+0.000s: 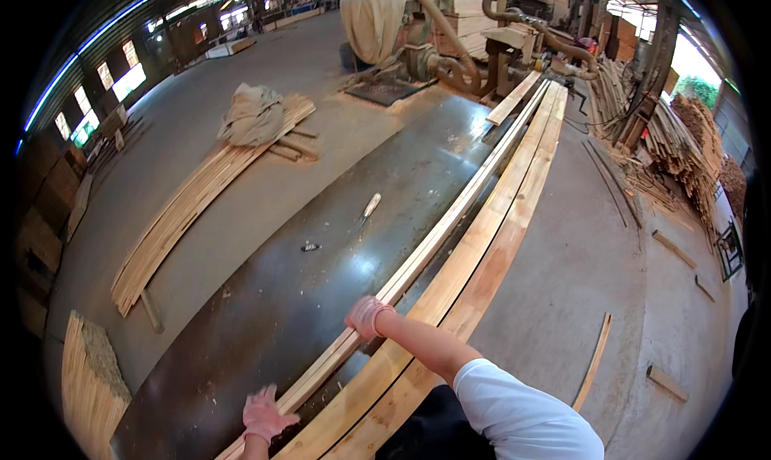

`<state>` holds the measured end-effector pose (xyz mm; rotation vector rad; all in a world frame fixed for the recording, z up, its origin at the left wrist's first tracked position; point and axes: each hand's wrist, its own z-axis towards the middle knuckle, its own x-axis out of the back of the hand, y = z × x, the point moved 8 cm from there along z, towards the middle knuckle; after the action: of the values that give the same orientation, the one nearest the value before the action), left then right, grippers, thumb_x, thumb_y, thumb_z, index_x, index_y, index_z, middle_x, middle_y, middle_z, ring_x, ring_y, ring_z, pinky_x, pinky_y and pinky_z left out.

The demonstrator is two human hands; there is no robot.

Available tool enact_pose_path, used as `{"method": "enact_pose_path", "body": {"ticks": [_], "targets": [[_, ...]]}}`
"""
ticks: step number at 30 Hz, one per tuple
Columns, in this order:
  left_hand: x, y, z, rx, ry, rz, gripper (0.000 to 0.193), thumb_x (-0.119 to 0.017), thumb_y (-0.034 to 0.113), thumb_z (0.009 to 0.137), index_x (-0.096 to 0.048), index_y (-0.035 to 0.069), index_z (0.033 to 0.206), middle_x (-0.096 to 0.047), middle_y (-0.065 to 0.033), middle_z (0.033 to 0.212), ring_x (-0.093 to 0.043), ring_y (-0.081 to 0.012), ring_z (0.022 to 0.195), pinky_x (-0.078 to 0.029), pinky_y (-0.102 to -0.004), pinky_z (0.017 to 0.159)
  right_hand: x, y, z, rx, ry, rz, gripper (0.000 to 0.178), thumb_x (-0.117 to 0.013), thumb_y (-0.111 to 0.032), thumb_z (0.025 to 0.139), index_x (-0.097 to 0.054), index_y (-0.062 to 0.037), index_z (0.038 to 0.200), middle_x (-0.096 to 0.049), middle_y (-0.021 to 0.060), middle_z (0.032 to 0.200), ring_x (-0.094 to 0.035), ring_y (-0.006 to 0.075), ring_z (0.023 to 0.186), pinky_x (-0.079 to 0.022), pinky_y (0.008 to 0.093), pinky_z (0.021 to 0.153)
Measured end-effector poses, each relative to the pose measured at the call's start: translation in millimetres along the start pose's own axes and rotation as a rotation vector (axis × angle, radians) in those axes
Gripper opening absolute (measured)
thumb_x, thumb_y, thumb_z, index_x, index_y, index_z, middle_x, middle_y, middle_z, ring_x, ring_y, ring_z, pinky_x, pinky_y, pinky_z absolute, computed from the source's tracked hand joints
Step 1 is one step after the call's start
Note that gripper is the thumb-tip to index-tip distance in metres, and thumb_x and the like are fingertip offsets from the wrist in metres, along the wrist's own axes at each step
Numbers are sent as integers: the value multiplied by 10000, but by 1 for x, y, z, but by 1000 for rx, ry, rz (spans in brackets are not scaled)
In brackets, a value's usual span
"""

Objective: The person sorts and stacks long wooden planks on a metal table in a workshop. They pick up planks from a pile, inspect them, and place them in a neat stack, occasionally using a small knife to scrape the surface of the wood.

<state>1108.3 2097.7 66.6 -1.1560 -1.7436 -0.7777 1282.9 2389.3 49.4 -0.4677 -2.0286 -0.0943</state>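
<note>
On the dark, shiny table (265, 315) lie narrow pale wooden strips (430, 247), side by side, running from the near edge far into the room. My right hand (368, 315), in a pink glove, wraps around these strips about midway along the near half. Lower down, my left hand (269, 416), also gloved in pink, has its fingers spread at the left side of the strips, with the thumb reaching over them. Two wide wooden boards (458, 287) lie parallel on the right, passing under my right forearm.
A pale-handled tool (371, 205) and a small dark object (311, 247) lie on the table. A shorter board (514, 98) rests at the far end, near a machine with hoses (422, 54). Bundled strips (201, 191) and scattered offcuts (673, 248) lie on the floor.
</note>
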Motion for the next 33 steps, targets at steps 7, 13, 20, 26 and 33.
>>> {"method": "enact_pose_path", "body": {"ticks": [7,13,20,26,33], "targets": [[-21,35,40,189,61,-101,950,-762,684,743,-532,138,1486,-511,-78,1550,-432,-255,1451,-281,-423,1227,-12,4,9,-56,77,-4,199,-738,-142,797,-809,-153,983,-792,65,961,-764,286,964,-606,407,789],[-54,36,34,286,-134,-111,839,-743,683,766,-609,168,1415,-669,-89,1365,-625,-269,1265,-482,-384,1074,-13,0,-9,-51,-83,-11,268,-789,-175,751,-798,-145,1017,-790,76,1030,-761,293,976,-609,404,796],[-29,37,39,316,-64,-97,816,-743,704,752,-638,187,1375,-691,-76,1322,-642,-257,1242,-496,-388,1055,-6,2,-3,-61,-29,-8,318,-803,-169,732,-795,-157,1049,-784,79,1075,-747,274,1034,-599,390,861],[-29,34,42,297,-5,-184,803,-783,665,725,-650,186,1355,-693,-72,1307,-646,-253,1226,-497,-399,1053,-11,3,6,-72,-49,-24,320,-804,-175,732,-794,-159,1052,-782,61,1087,-744,264,1048,-599,400,854],[-33,27,43,316,49,-97,806,-812,646,710,-640,215,1368,-674,-40,1336,-638,-243,1235,-491,-387,1051,-14,3,18,-54,-9,-16,303,-792,-175,734,-795,-134,1034,-785,74,1048,-752,269,1014,-604,402,833]]}}
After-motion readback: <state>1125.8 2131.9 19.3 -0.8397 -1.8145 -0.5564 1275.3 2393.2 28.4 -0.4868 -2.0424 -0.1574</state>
